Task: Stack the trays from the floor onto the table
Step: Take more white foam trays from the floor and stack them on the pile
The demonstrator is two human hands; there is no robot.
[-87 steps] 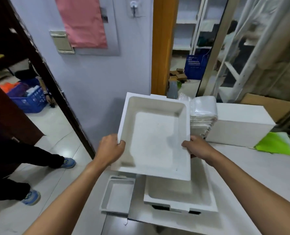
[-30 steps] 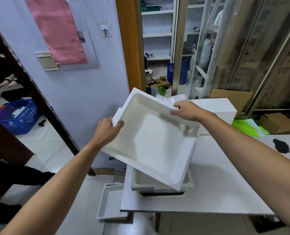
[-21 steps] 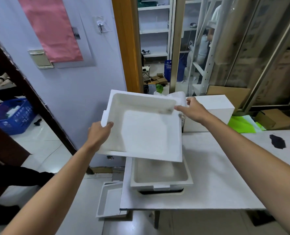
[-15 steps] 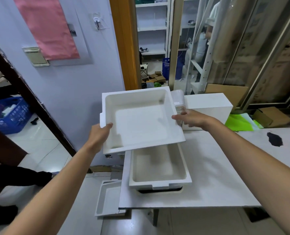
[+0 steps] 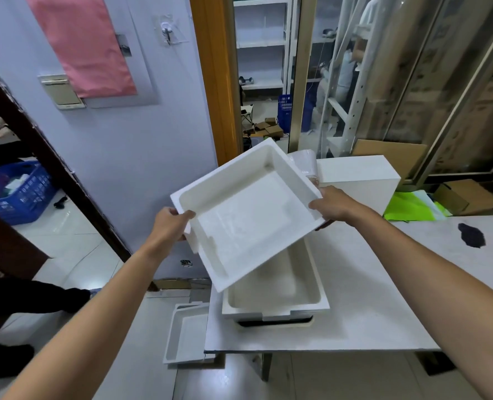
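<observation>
I hold a white foam tray (image 5: 248,215) in the air, turned at an angle, its open side up. My left hand (image 5: 170,226) grips its left corner and my right hand (image 5: 330,204) grips its right corner. Below it, a stack of white trays (image 5: 277,295) sits at the left end of the grey table (image 5: 369,313); the held tray hides the stack's far part. Another white tray (image 5: 186,333) lies on the floor beside the table's left edge.
A white foam box (image 5: 358,180) and a pile of clear plastic lids (image 5: 304,161) stand at the table's back. Green sheets (image 5: 412,204) and a dark scrap (image 5: 472,238) lie to the right. A person's legs (image 5: 23,295) are at left, a blue basket (image 5: 17,192) beyond.
The held tray has kept turning in my hands above the stack, swinging from square to diagonal. My right hand shifted from its far edge to its right corner.
</observation>
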